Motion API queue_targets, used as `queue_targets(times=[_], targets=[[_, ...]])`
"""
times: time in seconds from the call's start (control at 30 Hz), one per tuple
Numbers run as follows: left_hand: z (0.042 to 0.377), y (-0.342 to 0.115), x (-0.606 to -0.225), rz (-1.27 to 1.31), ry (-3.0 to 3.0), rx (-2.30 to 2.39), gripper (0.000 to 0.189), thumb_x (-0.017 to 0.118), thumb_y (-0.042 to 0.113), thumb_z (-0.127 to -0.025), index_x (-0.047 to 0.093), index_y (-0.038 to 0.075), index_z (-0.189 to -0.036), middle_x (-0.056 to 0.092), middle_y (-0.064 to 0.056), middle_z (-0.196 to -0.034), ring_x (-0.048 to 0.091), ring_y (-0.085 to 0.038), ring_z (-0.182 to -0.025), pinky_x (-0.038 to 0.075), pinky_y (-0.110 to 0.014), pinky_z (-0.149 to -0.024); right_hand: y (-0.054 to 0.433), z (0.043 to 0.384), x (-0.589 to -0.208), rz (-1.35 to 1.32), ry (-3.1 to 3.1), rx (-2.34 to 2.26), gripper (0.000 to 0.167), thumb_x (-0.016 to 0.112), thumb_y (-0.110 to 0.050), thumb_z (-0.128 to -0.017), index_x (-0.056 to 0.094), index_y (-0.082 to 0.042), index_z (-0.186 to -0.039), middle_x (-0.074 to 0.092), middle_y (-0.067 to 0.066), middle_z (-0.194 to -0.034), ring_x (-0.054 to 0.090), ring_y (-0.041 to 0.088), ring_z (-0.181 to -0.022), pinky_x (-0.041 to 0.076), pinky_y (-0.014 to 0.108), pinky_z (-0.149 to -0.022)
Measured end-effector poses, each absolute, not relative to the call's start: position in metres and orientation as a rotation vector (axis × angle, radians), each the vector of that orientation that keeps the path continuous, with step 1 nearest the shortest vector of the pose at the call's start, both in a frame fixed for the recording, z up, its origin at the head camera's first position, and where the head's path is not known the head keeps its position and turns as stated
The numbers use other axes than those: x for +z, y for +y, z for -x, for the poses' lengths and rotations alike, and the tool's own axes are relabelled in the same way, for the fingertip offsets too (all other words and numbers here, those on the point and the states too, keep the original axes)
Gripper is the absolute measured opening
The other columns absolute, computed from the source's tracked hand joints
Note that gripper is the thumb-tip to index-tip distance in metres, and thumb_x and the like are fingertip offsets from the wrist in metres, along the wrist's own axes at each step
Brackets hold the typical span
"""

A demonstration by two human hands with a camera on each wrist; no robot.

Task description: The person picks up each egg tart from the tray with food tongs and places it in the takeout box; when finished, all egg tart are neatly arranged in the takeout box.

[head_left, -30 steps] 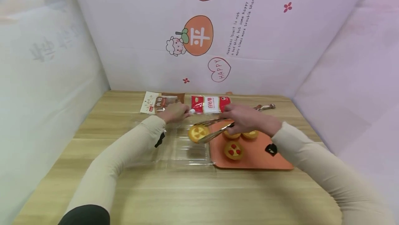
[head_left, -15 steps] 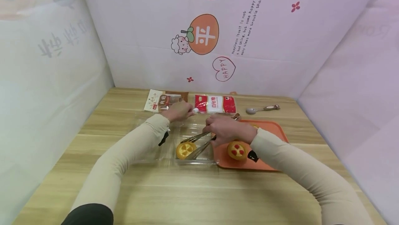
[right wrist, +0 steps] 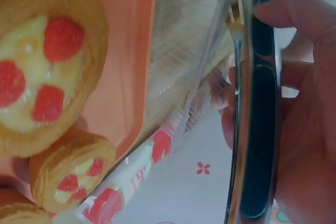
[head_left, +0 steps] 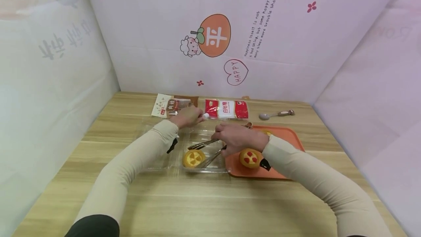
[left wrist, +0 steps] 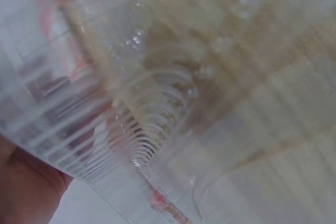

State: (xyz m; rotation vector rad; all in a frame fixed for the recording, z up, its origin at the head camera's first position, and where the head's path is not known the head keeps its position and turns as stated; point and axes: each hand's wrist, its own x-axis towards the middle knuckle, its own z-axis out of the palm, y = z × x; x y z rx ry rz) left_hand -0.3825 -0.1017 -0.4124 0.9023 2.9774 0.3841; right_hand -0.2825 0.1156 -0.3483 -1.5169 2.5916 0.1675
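My right hand (head_left: pixel 235 137) holds metal tongs (head_left: pixel 213 153) with dark grips (right wrist: pixel 262 140), also seen in the right wrist view. Their arms are spread, the tips beside a yellow-topped tart (head_left: pixel 193 158). That tart lies in the front left corner of a clear plastic box (head_left: pixel 210 170). At the box's back edge, my left hand (head_left: pixel 188 116) grips the clear plastic; the left wrist view shows its ribbed wall (left wrist: pixel 142 129) close up. A tart with red pieces (head_left: pixel 249 158) sits on the orange tray (head_left: pixel 283 136); more tarts there are partly hidden by my right arm.
Behind the box lie a brown-and-white packet (head_left: pixel 166 106) and a red-and-white bag (head_left: pixel 227 109). A spoon (head_left: pixel 276 115) rests behind the tray. The box's clear lid (head_left: pixel 154 162) spreads left under my left forearm. Printed white walls (head_left: pixel 148 47) enclose the table.
The tongs carried the yellow-topped tart left and toward me, down into the box's front left corner. Their tips then spread slightly. My left hand stayed at the box's back edge.
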Motion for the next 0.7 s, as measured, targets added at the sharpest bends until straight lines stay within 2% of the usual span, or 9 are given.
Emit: queue_targets(times=[0.27, 0.47, 0.7], targets=[[0.380, -0.102, -0.408, -0.910, 2.938, 0.378, 0.021, 0.059, 0.024, -0.099, 0.063, 0.010, -0.083, 0.055, 0.000, -0.069, 0.050, -0.014, -0.061, 0.039, -0.029, -0.058, 0.123, 0.286, -0.333, 1.465, 2.635, 0.080, 0.050, 0.070, -0.029, -0.077, 0.065, -0.013, -0.124, 0.060, 0.005, -0.111, 0.054, 0.017, -0.091, 0.050, 0.034, -0.079], [0.378, -0.102, -0.408, -0.930, 2.942, 0.369, 0.020, 0.060, 0.023, -0.098, 0.065, 0.008, -0.086, 0.057, -0.001, -0.070, 0.050, -0.014, -0.062, 0.039, -0.029, -0.058, 0.135, 0.282, -0.318, 1.387, 2.644, -0.047, 0.049, 0.069, -0.029, -0.080, 0.064, -0.012, -0.126, 0.059, 0.004, -0.118, 0.056, 0.017, -0.095, 0.050, 0.034, -0.080], [0.376, -0.102, -0.405, -0.923, 2.933, 0.378, 0.019, 0.060, 0.023, -0.098, 0.067, 0.007, -0.091, 0.060, -0.001, -0.074, 0.051, -0.014, -0.064, 0.041, -0.029, -0.061, 0.196, 0.281, -0.303, 1.195, 2.783, -0.173, 0.051, 0.072, -0.026, -0.080, 0.064, -0.008, -0.126, 0.059, 0.009, -0.117, 0.057, 0.020, -0.093, 0.051, 0.039, -0.079]])
